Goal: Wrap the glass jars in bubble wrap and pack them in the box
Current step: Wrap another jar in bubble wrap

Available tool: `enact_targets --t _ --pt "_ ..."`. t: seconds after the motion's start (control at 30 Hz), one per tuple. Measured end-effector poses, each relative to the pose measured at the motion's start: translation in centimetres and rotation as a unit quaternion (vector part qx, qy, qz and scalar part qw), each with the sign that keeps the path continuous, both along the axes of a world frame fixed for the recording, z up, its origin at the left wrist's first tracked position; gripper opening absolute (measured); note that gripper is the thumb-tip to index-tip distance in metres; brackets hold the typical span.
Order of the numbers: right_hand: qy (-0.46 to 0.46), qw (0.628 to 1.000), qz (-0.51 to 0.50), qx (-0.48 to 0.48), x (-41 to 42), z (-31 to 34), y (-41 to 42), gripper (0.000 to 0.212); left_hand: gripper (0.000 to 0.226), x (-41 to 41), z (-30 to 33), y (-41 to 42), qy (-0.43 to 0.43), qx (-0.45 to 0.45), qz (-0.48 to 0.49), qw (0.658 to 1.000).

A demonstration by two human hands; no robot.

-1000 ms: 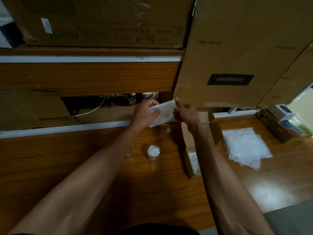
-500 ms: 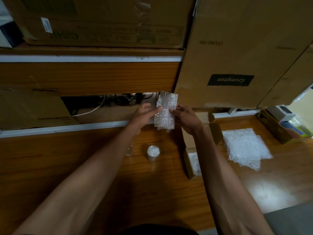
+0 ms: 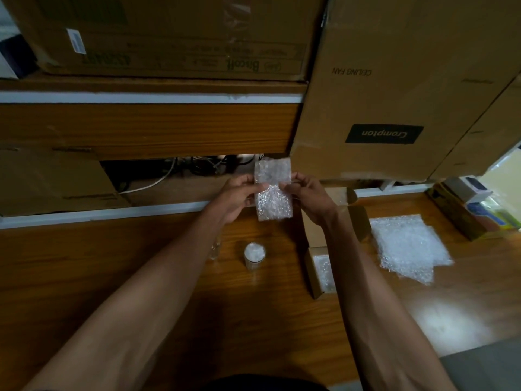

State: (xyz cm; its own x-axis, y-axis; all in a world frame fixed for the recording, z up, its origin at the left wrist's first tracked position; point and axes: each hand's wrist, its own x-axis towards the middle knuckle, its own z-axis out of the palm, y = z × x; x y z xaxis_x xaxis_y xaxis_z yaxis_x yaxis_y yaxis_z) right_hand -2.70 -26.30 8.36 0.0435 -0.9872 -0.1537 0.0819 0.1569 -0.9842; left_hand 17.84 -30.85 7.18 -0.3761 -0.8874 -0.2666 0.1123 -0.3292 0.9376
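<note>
A small sheet of bubble wrap (image 3: 273, 190) hangs upright above the far part of the wooden table. My left hand (image 3: 236, 197) pinches its left edge and my right hand (image 3: 308, 197) pinches its right edge. Below them a glass jar with a white lid (image 3: 254, 256) stands on the table. Another clear jar (image 3: 214, 248) shows partly beside my left forearm. A small open cardboard box (image 3: 317, 275) lies under my right forearm, with bubble wrap (image 3: 324, 270) inside it. Loose bubble wrap sheets (image 3: 408, 246) are stacked to the right.
Large cardboard cartons (image 3: 394, 88) stand at the back and right, and one sits on a wooden shelf (image 3: 146, 128). Cables (image 3: 158, 182) run under the shelf. Small packages (image 3: 479, 204) crowd the far right. A grey surface (image 3: 485, 365) borders the table's near right corner.
The bubble wrap sheet has turned from lying slanted between my hands to hanging upright and flatter. Both hands shifted slightly lower and now pinch its side edges.
</note>
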Motion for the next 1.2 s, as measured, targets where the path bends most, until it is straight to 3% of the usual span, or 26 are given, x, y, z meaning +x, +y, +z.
enact_targets --t 0.2,0.37,0.43,0.63,0.77,0.87,1.07,1.13,1.2 --pt "-0.014 0.999 0.0 -0.029 0.4 -0.6 0.4 0.021 0.045 0.2 -0.4 0.4 0.016 -0.01 -0.002 1.0" --pt "0.014 0.999 -0.014 -0.038 0.5 -1.5 0.1 0.013 0.032 0.5 -0.5 0.7 -0.032 -0.055 0.0 0.998" --pt "0.039 0.998 -0.009 -0.048 0.4 -1.6 0.1 0.016 0.02 0.7 -0.4 0.7 -0.057 -0.084 0.003 0.995" --pt "0.059 0.998 0.001 -0.018 -0.1 -1.8 0.0 0.023 0.018 1.1 -0.7 0.7 -0.098 -0.151 0.008 0.984" --pt "0.025 0.999 -0.004 0.029 -0.2 -2.4 -0.3 0.026 0.022 1.5 -0.9 0.9 -0.086 -0.138 0.007 0.987" --pt "0.007 0.998 -0.003 0.056 0.2 -2.5 -0.4 0.014 0.023 1.9 -1.3 1.0 -0.07 -0.113 0.002 0.991" --pt "0.034 0.999 -0.01 0.01 0.9 -3.0 -0.5 0.017 0.02 2.8 -1.3 0.9 -0.006 -0.066 0.002 0.998" --pt "0.041 0.999 -0.012 0.002 1.2 -2.8 -0.6 0.022 0.016 3.0 -1.4 0.8 -0.023 -0.077 -0.005 0.997" --pt "0.051 0.999 -0.016 -0.006 1.7 -2.5 -0.6 0.029 0.034 3.1 -1.8 0.6 -0.064 -0.083 -0.016 0.994"
